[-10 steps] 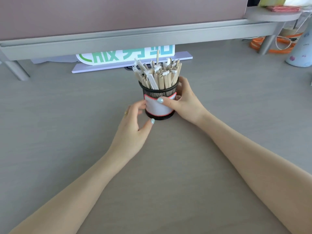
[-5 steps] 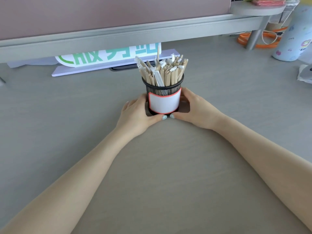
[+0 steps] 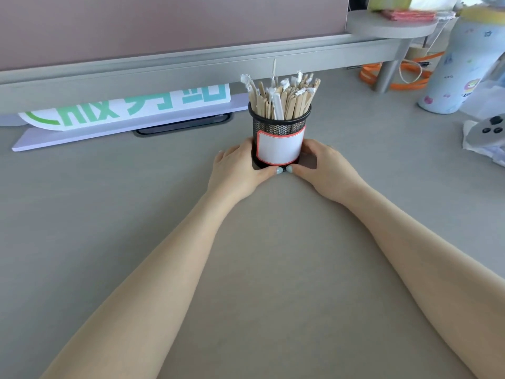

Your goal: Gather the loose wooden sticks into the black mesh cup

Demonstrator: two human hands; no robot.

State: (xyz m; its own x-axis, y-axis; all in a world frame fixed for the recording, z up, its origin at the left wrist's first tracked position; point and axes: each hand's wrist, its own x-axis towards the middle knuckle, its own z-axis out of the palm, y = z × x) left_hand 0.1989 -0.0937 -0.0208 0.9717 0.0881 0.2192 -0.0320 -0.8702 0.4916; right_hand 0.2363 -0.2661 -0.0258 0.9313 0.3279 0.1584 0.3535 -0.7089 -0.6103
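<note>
The black mesh cup stands upright toward the tabletop's far edge, packed with wooden sticks. The left hand and right hand cup its base, fingers wrapped against it. Likely light and top-heavy; holding low is steadiest.

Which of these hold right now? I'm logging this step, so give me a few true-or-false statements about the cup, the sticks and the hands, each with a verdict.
1. The black mesh cup stands upright on the grey desk. True.
2. Only the left hand touches the cup. False: the right hand cups its base from the other side too.
3. The wooden sticks stand in the cup, poking above its rim. True.
4. Loose sticks lie scattered on the desk near the hands. False: none are visible there.
5. The cup's white, red-edged label faces the camera. True.
6. The pale blue bottle lies on its side. False: it stands upright.
</note>
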